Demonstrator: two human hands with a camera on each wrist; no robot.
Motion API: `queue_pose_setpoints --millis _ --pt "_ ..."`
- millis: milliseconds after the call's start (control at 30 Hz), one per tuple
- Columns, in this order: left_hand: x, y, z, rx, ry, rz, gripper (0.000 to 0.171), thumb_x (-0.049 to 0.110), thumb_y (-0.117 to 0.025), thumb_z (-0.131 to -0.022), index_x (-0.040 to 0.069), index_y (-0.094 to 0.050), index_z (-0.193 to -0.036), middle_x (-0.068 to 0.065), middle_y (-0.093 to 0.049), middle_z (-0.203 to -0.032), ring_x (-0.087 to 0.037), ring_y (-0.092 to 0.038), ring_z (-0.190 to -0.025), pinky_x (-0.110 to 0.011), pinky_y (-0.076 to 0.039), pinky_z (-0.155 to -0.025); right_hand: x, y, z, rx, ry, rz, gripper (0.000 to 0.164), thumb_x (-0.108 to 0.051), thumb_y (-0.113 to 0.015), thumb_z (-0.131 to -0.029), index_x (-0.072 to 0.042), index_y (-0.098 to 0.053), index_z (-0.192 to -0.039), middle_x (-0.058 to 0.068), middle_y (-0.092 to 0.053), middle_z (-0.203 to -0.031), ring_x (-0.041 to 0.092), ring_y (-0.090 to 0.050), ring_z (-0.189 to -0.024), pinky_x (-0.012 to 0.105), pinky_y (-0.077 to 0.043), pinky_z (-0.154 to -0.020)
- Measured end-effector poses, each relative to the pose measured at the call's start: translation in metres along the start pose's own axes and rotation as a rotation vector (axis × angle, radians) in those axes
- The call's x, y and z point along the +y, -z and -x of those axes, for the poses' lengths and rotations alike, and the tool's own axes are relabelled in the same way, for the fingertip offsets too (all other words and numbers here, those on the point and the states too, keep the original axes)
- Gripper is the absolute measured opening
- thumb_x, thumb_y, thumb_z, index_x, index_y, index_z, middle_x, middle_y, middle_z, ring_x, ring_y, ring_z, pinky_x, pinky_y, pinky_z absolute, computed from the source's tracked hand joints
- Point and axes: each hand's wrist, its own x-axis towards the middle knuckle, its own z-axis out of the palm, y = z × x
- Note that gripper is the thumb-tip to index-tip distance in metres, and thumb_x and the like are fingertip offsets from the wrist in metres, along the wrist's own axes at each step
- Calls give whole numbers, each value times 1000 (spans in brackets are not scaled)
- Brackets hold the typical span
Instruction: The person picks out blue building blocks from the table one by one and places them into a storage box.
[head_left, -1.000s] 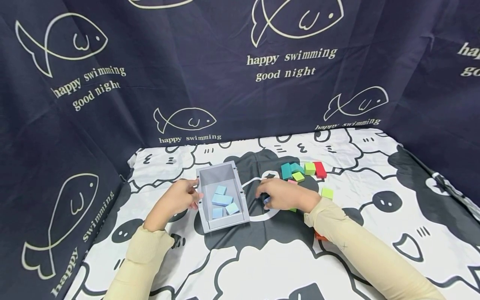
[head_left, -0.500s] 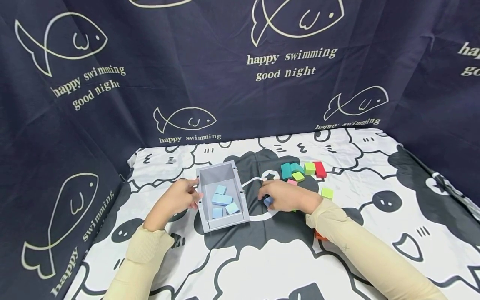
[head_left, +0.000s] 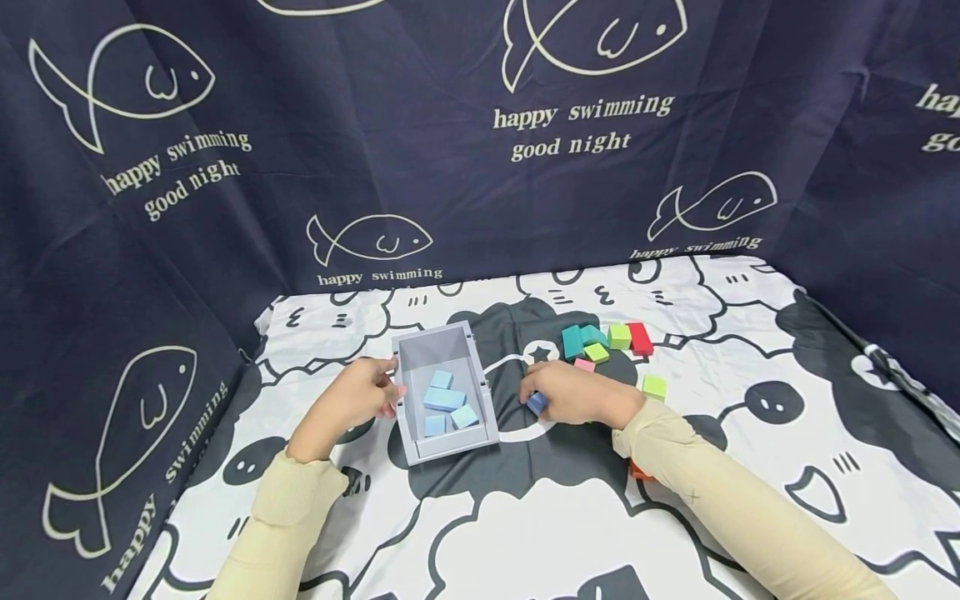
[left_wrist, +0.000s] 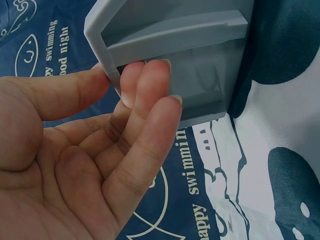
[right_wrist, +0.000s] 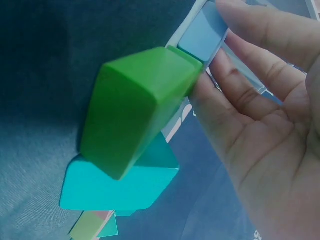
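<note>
My left hand (head_left: 352, 396) holds the left rim of a light grey box (head_left: 453, 450). The left wrist view shows the thumb against the rim's outer side and the fingertips curled under its ledge. Several light blue blocks (head_left: 445, 399) lie inside the box. To the right of it, my right hand (head_left: 573, 392) pinches a blue block (head_left: 537, 403) between thumb and fingers, low over the cloth. Up close in the right wrist view, a green block (right_wrist: 135, 105) stands right beside that blue block, with a turquoise block (right_wrist: 120, 185) beyond it. The right hand hides part of the pile from the head view.
Behind the right hand lie teal blocks (head_left: 573, 342), a lime cube (head_left: 619, 337), a red block (head_left: 640, 339) and a pink block (head_left: 585, 365). Another lime block (head_left: 654, 387) sits by the right wrist. An orange-red block (head_left: 640, 472) is partly covered by the right sleeve.
My right hand has shifted slightly rightward, and its fingers have come together around the blue block, more of which shows now. The left hand and the box have stayed put.
</note>
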Motion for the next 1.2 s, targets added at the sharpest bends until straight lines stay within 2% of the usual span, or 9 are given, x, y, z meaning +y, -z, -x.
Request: queue_pose_setpoints --millis 567,1033,1200 --pt "0 0 0 3 -26 11 57 5 -61 -85 -12 -36 -134 -7 -57 -59 -32 -61 -59 -28 -43 -52 0 2 -1 4 -9 -4 32 2 -74 -67 -8 -70 -97 0 -61 -95 14 -57 -88 27 -47 -77" --pt "0 0 1 -1 -13 13 57 5 -61 -85 -11 -36 -134 -8 -57 -60 -32 -61 -59 -27 -41 -50 0 6 -1 24 -10 -10 32 1 -75 -68 -8 -69 -98 0 -61 -95 14 -57 -87 27 -47 -77" --pt "0 0 0 -3 -3 -4 58 6 -61 -86 -10 -36 -135 -7 -59 -62 -30 -62 -60 -28 -44 -52 -1 10 0 30 -28 -8 31 -2 -76 -69 -10 -69 -98 -2 -60 -95 14 -57 -85 27 -48 -75"
